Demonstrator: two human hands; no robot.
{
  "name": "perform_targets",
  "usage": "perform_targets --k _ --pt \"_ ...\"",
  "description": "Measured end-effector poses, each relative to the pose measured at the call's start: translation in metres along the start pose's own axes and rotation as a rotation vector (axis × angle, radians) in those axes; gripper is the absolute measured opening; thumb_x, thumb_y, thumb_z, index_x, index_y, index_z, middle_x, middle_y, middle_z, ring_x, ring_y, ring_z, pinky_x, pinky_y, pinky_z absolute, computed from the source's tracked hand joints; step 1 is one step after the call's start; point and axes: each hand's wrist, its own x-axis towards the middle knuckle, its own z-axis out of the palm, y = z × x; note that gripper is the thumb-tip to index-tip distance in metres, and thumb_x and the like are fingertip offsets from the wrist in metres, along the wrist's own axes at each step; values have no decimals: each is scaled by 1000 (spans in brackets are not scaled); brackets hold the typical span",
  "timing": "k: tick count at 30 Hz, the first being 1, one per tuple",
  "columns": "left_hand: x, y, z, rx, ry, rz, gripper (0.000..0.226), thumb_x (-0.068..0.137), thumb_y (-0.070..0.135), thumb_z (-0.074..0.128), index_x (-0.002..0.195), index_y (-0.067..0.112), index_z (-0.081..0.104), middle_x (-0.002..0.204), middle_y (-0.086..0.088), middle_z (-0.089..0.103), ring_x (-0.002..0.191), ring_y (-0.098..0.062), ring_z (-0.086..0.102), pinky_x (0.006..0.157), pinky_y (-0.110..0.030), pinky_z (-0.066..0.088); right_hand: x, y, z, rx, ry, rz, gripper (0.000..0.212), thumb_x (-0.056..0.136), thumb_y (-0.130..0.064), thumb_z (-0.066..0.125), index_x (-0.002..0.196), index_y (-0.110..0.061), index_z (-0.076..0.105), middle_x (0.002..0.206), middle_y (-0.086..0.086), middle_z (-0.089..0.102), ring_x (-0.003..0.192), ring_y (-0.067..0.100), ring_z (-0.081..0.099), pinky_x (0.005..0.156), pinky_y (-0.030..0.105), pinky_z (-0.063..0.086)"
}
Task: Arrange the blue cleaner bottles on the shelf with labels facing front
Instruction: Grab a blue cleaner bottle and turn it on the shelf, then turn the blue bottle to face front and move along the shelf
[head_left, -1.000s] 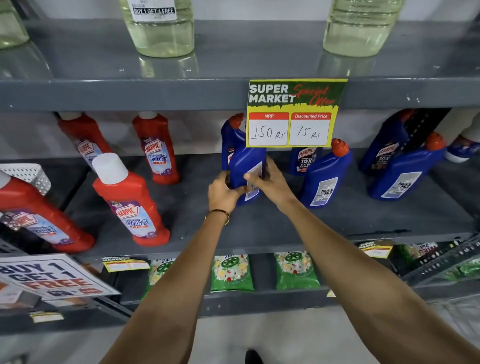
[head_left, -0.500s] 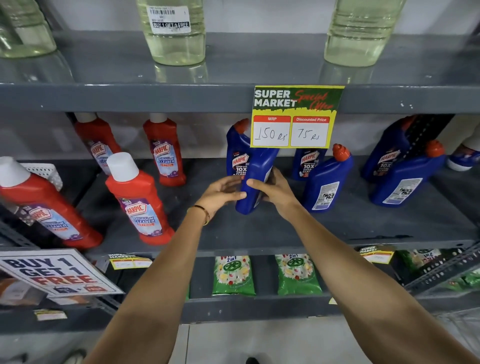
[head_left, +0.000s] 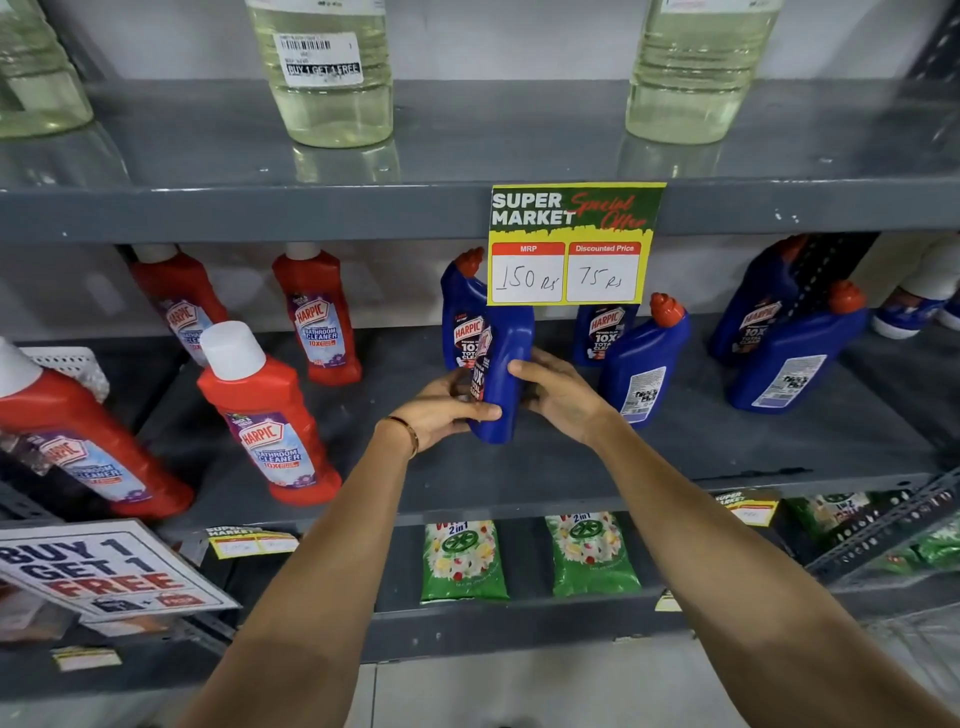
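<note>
Blue cleaner bottle (head_left: 503, 374), label half-turned leftward, upright on shelf (head_left: 675, 457)

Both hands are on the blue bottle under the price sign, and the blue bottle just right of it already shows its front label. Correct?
Not quite. In the head view both the left hand and right hand do hold the blue bottle under the price sign, but the neighbouring bottle shows its white back label, not the front.

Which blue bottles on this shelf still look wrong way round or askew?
Two blue bottles right of the hands show their white back labels forward. The held bottle, gripped by the left hand and right hand, is mid-turn, label facing left.
</note>
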Motion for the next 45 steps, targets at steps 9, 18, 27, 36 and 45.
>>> perform_targets --k 9,18,27,36,45 --pt "6 -12 14 185 421 149 66 45 11 89 100 17 53 97 1 65 92 -16 62 68 -22 53 10 -6 12 -209 70 -52 38 76 -15 73 112 -20 62 112 7 68 104 22 65 82 35 56" --pt "6 -19 -8 428 594 85 57 52 18 86 98 12 53 95 -1 61 83 -15 56 66 -20 44 18 -1 10 -363 88 -83 44 73 -3 74 111 -18 57 105 0 67 99 11 64 75 22 56" --pt "8 -34 -11 563 587 7 52 53 20 86 94 5 57 102 -15 68 89 -26 61 76 -33 49 21 11 4 -430 94 -22 47 73 0 73 114 -15 54 108 3 64 95 8 62 72 20 54" --pt "4 -43 -7 592 603 -13 53 57 23 84 95 4 52 101 -16 66 90 -28 61 76 -36 51 20 17 2 -468 126 32 52 74 -1 73 121 -10 52 118 11 62 108 22 60 83 31 53" --pt "-8 -51 10 562 752 -21 48 62 33 80 93 3 59 95 -16 69 88 -30 64 65 -32 45 -1 32 1 -441 417 19 72 77 -2 71 139 -8 37 141 14 46 131 29 42 101 34 44"
